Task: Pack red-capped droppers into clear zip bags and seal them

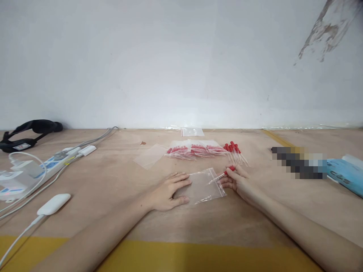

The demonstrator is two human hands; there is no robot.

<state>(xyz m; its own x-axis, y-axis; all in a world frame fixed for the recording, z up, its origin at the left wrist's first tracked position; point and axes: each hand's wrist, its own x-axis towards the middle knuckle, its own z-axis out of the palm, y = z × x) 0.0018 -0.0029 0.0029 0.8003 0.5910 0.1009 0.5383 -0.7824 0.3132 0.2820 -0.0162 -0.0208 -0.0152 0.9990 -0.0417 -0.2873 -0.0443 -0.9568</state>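
Note:
My left hand (170, 190) lies flat on the wooden table, pressing the left edge of a small clear zip bag (204, 186). My right hand (237, 181) pinches a red-capped glass dropper (224, 175) whose clear tip points into the bag's open mouth. Just behind my right hand lies a loose bunch of red-capped droppers (235, 150). To their left sits a row of filled bags with red droppers (195, 149). An empty clear bag (150, 155) lies further left, and another small bag (192, 132) rests near the wall.
A white power strip (53, 164) with plugs and cables sits at the left, with a white adapter (53, 204) in front of it. A black strap (31, 130) lies at the far left by the wall. A blue packet (344, 173) lies at the right.

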